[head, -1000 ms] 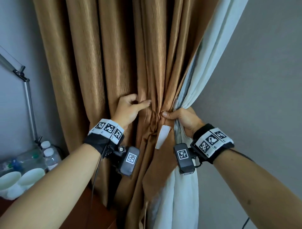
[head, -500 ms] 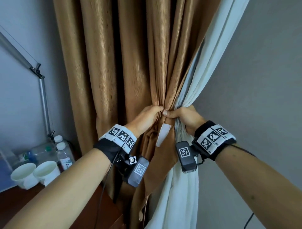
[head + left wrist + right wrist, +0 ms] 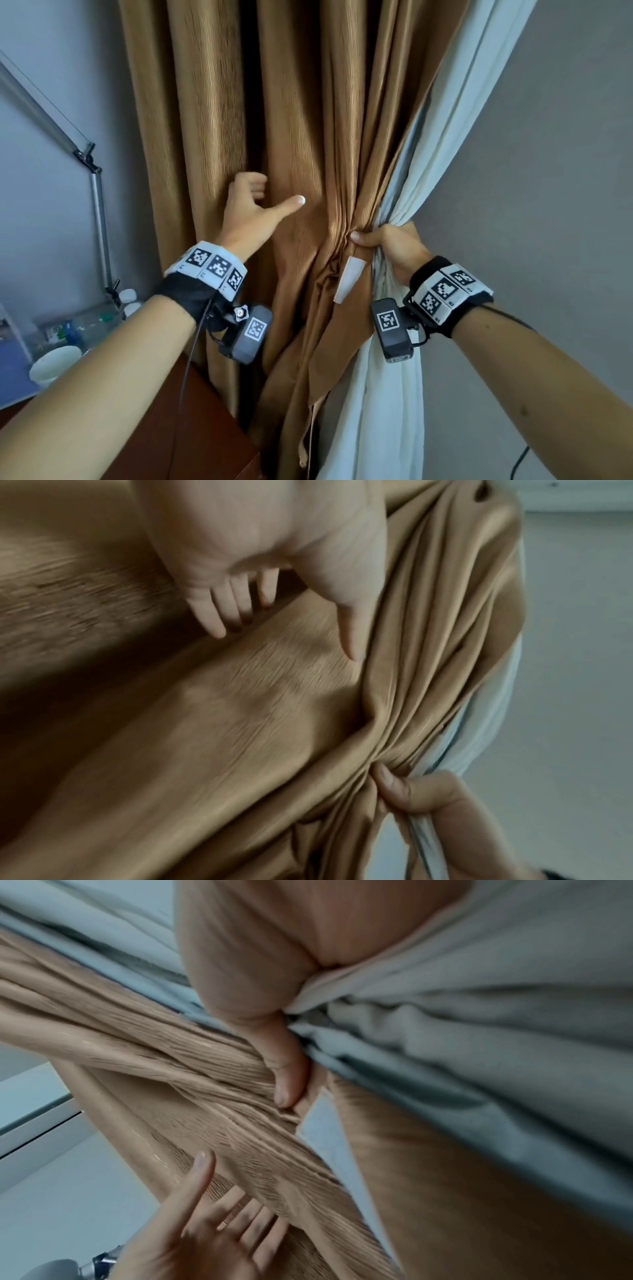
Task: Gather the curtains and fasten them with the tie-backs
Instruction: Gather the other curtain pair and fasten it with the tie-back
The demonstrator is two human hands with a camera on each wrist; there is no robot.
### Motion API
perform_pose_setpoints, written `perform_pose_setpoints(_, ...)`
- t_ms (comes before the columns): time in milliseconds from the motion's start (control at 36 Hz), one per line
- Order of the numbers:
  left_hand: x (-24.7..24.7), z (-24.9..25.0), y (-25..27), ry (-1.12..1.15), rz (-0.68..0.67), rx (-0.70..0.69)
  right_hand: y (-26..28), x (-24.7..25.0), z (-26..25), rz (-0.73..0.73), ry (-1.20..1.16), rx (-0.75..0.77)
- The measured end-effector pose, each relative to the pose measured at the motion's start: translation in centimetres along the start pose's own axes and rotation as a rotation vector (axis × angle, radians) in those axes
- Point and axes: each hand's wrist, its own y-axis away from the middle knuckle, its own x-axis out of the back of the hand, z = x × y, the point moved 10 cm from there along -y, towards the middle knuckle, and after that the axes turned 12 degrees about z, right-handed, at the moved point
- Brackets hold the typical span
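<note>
meanwhile the right hand (image 3: 394,246) clamps the gathered brown curtain (image 3: 308,137) and white sheer (image 3: 387,394); left hand (image 3: 246,212) splayed, seemingly touching folds.

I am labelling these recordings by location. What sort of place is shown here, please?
Probably a hotel room or bedroom corner. A floor-length brown curtain hangs with a white sheer curtain beside a grey wall. On a wooden desk stand white cups, water bottles and a lamp arm.
</note>
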Motion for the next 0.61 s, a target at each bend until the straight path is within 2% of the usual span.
perform_pose_setpoints(111,-2.7,-0.5,0.8,0.105,-0.195,0.159,0.5,-1.1,0.0,-0.050,-0.009,-0.005)
perform_pose_setpoints(250,-5.2,-0.6,1.8,0.151,-0.257,0.188,0.9,-1.6,0.2,-0.112,-0.012,-0.034)
perform_pose_setpoints(333,-6.2,-0.7,2.0,0.107,-0.293,0.134,1.5,-1.8,0.3,-0.185,-0.010,-0.065)
perform_pose_setpoints(444,-7.0,1.7,3.2,0.072,-0.356,-0.038,2.6,-2.2,0.6,-0.277,0.010,-0.083)
perform_pose_setpoints(528,-8.1,1.9,4.0,-0.004,-0.421,-0.102,2.7,-2.3,0.5,-0.263,0.019,-0.060)
perform_pose_setpoints(611,-8.6,1.0,4.6,-0.016,-0.487,-0.062,2.2,-1.9,0.6,-0.172,0.018,-0.043)
